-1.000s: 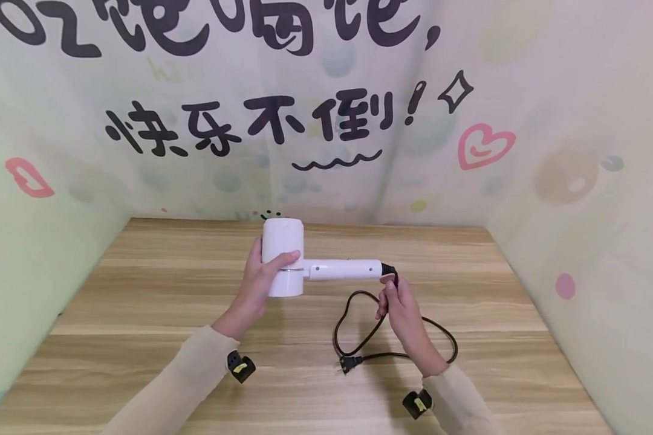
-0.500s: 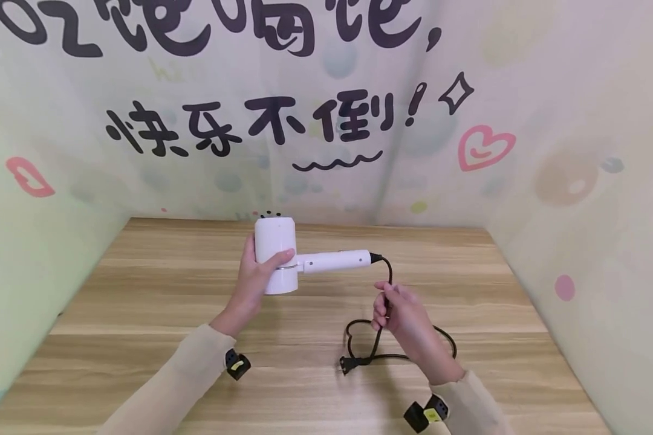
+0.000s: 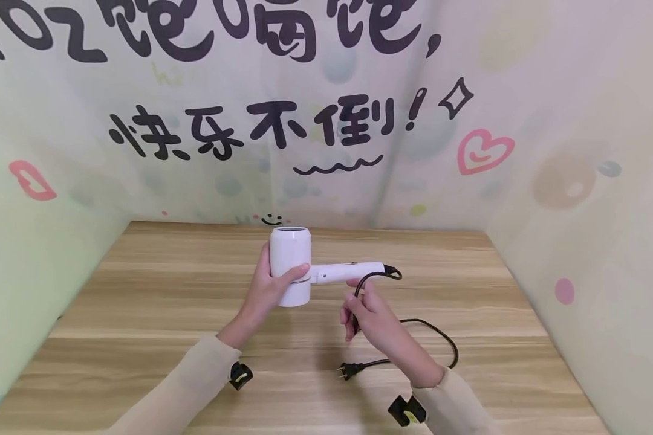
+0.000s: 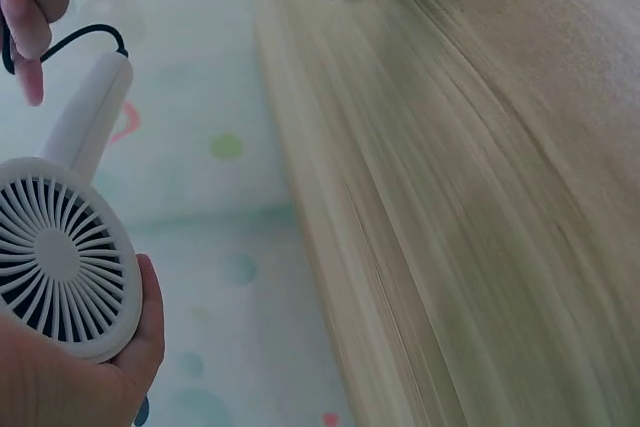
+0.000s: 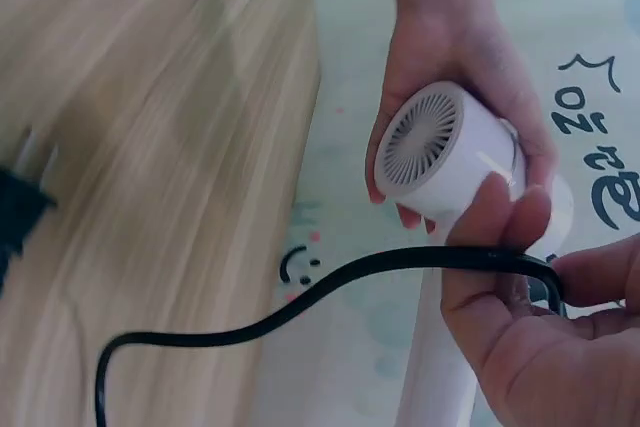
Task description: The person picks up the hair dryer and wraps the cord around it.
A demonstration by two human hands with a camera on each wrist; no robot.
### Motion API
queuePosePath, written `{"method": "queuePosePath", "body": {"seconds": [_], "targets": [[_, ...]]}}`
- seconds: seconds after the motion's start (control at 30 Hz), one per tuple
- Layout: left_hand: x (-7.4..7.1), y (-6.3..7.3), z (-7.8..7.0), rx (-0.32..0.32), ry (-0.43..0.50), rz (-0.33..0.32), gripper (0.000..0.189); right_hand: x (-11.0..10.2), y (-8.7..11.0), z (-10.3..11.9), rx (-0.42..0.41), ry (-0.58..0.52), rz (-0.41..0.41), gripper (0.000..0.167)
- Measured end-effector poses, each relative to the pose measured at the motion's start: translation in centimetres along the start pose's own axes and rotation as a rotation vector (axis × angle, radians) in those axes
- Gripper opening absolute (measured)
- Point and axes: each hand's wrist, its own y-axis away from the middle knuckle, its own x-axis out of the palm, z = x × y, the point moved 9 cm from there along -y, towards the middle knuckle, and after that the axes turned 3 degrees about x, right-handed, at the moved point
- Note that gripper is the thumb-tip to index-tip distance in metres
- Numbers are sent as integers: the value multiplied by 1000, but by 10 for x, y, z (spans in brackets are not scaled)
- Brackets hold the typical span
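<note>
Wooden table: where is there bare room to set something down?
Bare tabletop stretches between the left sleeve and the left wall, and between the cord and the right wall. The middle is crowded: the hair dryer in the left hand, the right hand holding the cord, and the plug.

Left hand (image 3: 265, 289) curled round hair dryer (image 3: 291, 252), thumb across its barrel — left forearm (image 3: 182, 380) sleeved, slanting up from its near left. Right hand (image 3: 374, 319) just below its handle, fingers bent on its cord (image 5: 250, 327) — right forearm (image 3: 457, 402) near right of it.
</note>
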Motion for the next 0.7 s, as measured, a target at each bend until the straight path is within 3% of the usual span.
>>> {"method": "queuePosePath", "body": {"seconds": [0.17, 0.3, 0.53, 0.7], "targets": [[5, 4, -4, 3, 9, 23, 74, -3, -1, 7, -72, 377, -115, 12], [10, 9, -10, 35, -10, 44, 77, -4, 0, 11, -105, 591, -195, 18], [17, 16, -21, 96, -38, 70, 79, -3, 2, 18, -171, 672, -280, 17], [19, 17, -18, 79, -18, 61, 78, 10, 3, 19, -197, 670, -202, 13]]}}
